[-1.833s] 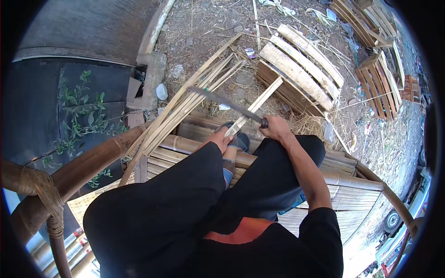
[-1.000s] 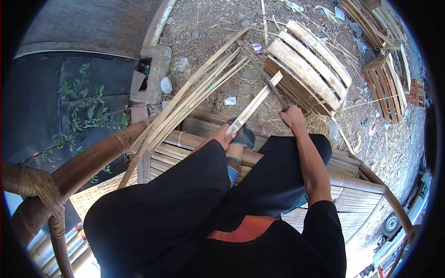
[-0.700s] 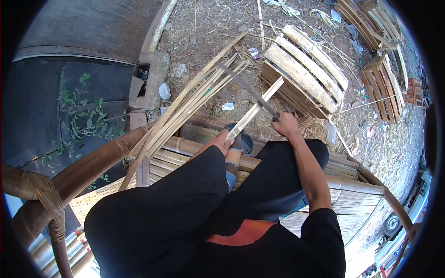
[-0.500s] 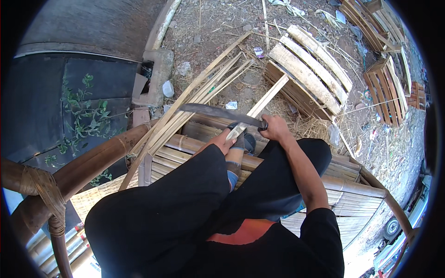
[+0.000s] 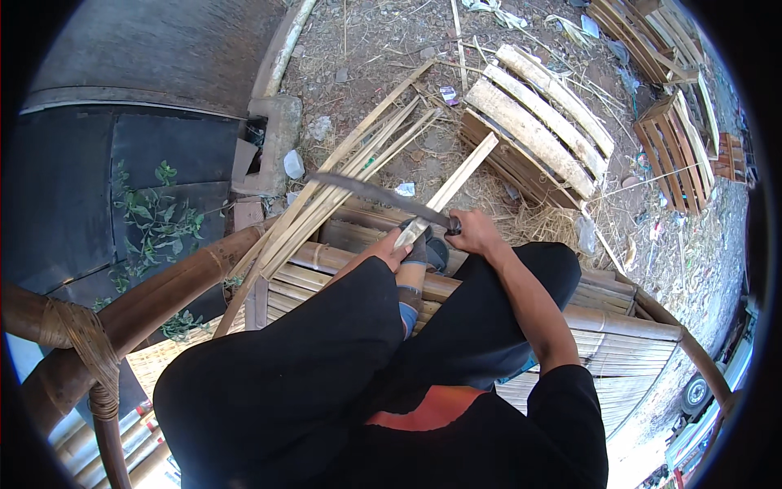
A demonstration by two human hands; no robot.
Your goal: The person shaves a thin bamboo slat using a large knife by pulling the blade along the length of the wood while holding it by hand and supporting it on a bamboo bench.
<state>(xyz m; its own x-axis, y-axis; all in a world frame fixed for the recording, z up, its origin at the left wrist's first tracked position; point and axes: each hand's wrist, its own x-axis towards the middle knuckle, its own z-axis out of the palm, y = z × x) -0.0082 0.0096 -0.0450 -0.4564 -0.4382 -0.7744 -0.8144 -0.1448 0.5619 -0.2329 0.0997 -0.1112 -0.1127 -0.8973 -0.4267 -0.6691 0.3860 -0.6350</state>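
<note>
My right hand is wrapped round the dark handle of a machete. Its long, slightly curved blade points left and lies across a pale split bamboo or wooden strip. The strip's near end is gripped in my left hand, close to the blade and above my foot. From there it slants away to the upper right, its far end by a slatted wooden crate. Whether the edge bites into the strip cannot be made out.
A bundle of long pale strips leans at the left against a bamboo rail. I sit on a bamboo slat bench. More crates stand at the right on littered ground. A leafy plant grows by a dark panel.
The machete's handle, with my right hand, has come slightly nearer and left, and the blade tip has risen a little. My left hand keeps its grip on the strip.
</note>
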